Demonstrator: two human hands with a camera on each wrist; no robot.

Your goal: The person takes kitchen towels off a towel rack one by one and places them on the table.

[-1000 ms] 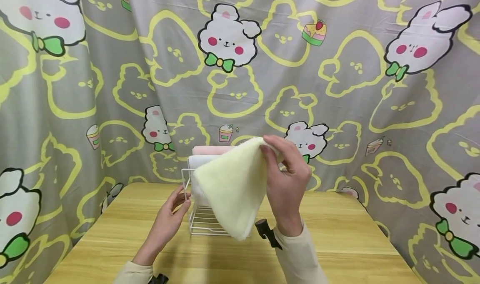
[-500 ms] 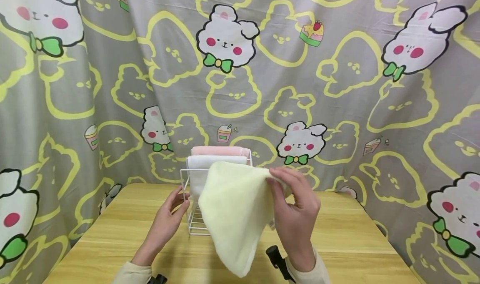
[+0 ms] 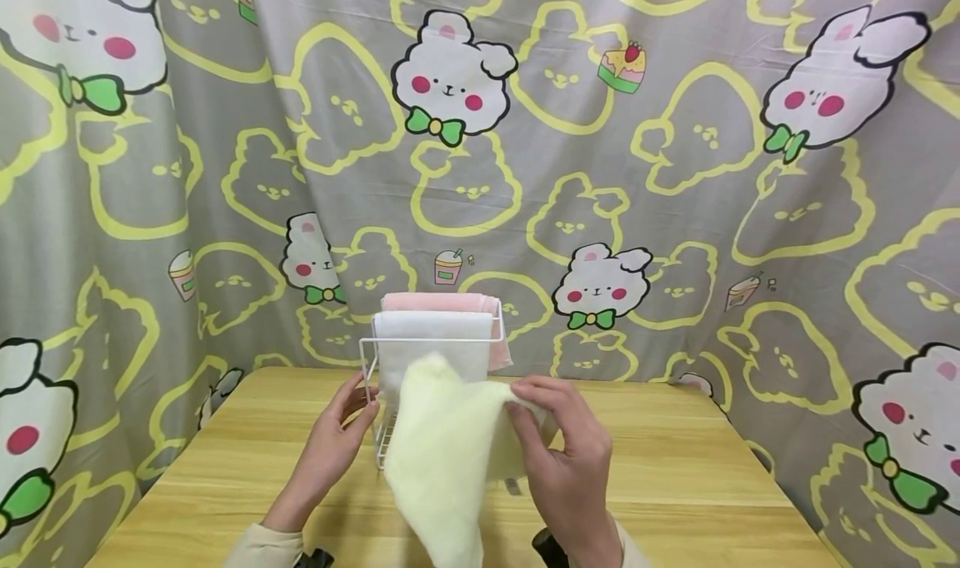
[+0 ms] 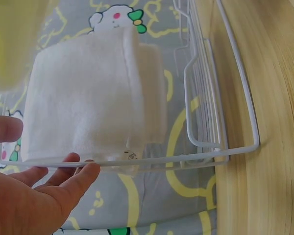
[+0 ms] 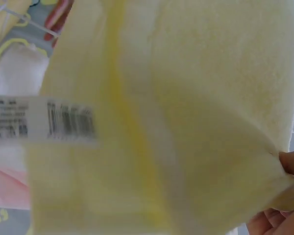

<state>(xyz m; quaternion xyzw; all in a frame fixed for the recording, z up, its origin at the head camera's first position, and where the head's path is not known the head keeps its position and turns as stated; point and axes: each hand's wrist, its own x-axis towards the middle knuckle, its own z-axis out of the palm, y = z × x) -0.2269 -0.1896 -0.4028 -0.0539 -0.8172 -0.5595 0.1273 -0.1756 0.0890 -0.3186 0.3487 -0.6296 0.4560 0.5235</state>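
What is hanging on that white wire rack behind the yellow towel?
A white towel hangs over the wire rack, with a pink towel behind it. The yellow towel, pinched by the right hand, covers the rack's lower front, so what lies there is hidden.

Your fingertips [image 5: 289, 164] pinch the pale yellow towel [image 5: 196, 107] at its right edge. A barcode label [image 5: 44, 118] hangs at left.
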